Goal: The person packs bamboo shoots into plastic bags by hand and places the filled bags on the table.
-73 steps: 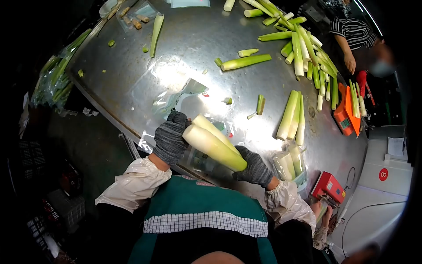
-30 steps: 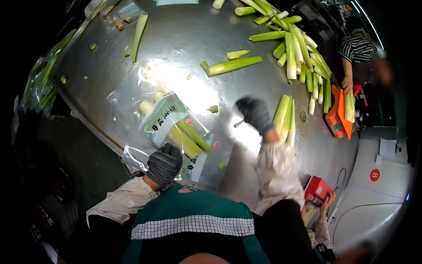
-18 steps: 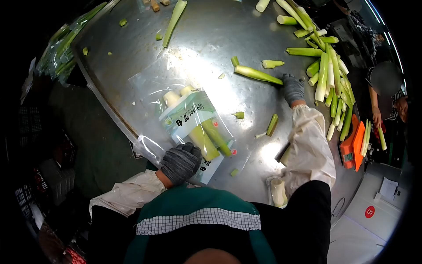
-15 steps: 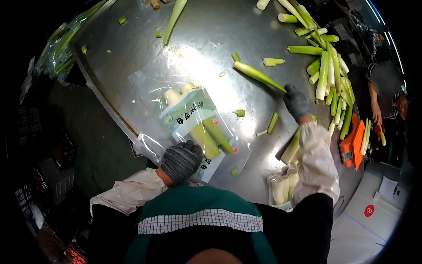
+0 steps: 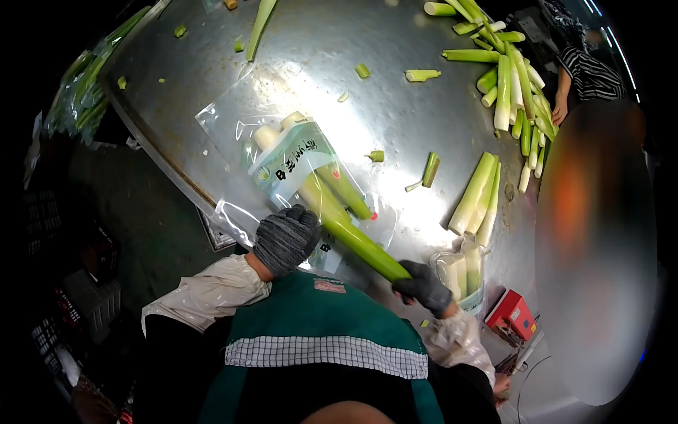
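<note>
My left hand (image 5: 286,240), in a grey glove, is closed on the near edge of a clear printed plastic bag (image 5: 236,106). Inside the bag, pale stalk ends (image 5: 267,137) show above the label and green parts below it. My right hand (image 5: 426,286), also gloved, is wrapped round the thin end of a long green water bamboo stalk (image 5: 364,245). The stalk's other end reaches the bag's near side; whether it is inside, I cannot tell. Near my right hand lies a filled bag of pale stalks (image 5: 452,272), with several loose stalks (image 5: 477,194) beyond it.
A pile of water bamboo (image 5: 515,92) lies along the metal table's (image 5: 169,92) right side. Cut scraps (image 5: 431,169) are scattered over the middle. A red box (image 5: 512,316) sits at the lower right. Another person's hand (image 5: 560,113) is beside the pile. Bagged greens (image 5: 88,102) stand far left.
My right hand has come from the right middle of the table toward my body, bringing the stalk to the bag. My left hand stays on the bag. The view has shifted slightly.
</note>
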A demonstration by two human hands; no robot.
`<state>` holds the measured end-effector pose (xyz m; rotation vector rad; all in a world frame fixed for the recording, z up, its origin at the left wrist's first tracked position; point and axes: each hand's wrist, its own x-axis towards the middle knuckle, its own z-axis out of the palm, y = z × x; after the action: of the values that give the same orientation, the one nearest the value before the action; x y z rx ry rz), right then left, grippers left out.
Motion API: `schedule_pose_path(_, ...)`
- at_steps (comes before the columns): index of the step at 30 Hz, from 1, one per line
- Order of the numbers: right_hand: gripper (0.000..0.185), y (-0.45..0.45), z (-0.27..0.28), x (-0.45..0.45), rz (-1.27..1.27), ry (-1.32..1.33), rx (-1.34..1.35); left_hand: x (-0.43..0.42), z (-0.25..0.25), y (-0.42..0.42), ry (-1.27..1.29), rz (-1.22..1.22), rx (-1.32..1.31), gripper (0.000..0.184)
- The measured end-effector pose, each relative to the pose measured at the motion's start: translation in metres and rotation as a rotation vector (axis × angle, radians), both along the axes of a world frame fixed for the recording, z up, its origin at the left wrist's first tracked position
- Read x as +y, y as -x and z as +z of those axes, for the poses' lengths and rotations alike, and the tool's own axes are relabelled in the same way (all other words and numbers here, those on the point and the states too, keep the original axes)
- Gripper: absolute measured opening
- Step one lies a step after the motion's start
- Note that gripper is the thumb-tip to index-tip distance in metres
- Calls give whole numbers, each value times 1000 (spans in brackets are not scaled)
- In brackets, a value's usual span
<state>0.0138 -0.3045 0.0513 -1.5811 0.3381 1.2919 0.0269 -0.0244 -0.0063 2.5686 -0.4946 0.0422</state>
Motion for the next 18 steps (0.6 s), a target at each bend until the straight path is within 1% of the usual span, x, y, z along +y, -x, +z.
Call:
schedule_pose_path(2, 25, -5, -24, 31, -79, -187, -31, 1, -5, 3, -23, -17, 37, 14)
schedule_pose_path(4, 27, -11, -44, 81, -70, -144, -284, 2, -8, 6, -55, -51, 18, 13)
schedule_pose_path(5, 27, -18, -53, 98, -69, -149, -292, 3, -8, 6, -83, -86, 5, 13)
schedule_pose_path(6, 25, -25, -60, 113, 35, -113, -869, 3, -4, 7, -87, -85, -1, 13)
schedule_pose_path(7, 23, -29, -63, 120, 143, -65, -1445, 3, 1, 8, -52, -19, 8, 13)
schedule_pose_path(8, 23, -32, -57, 116, 144, -66, -1452, 3, 3, 10, -14, 46, 16, 14)
schedule_pose_path(10, 22, -40, -39, 93, 249, 280, -1265, 1, 1, 17, -60, 60, 38, 15)
schedule_pose_path(11, 20, -47, -44, 80, 135, 381, -1068, 0, -3, 21, -107, 71, 69, 16)
schedule_pose_path(12, 22, -53, -46, 74, 89, 463, -1098, -1, -6, 23, -91, 121, 252, 16)
schedule_pose_path(13, 24, -58, -48, 70, 40, 550, -1126, -1, -21, 25, -84, 112, 255, 16)
schedule_pose_path(14, 25, -63, -58, 69, 1, 486, -1114, 1, -41, 29, -225, 32, 311, 16)
schedule_pose_path(15, 27, -69, -69, 70, -41, 424, -1106, 0, -42, 25, -366, -51, 358, 15)
schedule_pose_path(16, 29, -74, -77, 75, 75, 476, -1224, -2, -39, 26, -290, 53, 355, 12)
schedule_pose_path(17, 26, -80, -87, 77, 91, 451, -1073, -4, -27, 23, -281, 30, 342, 12)
schedule_pose_path(18, 21, -87, -98, 79, 180, 393, -885, -6, -16, 20, -363, 13, 379, 13)
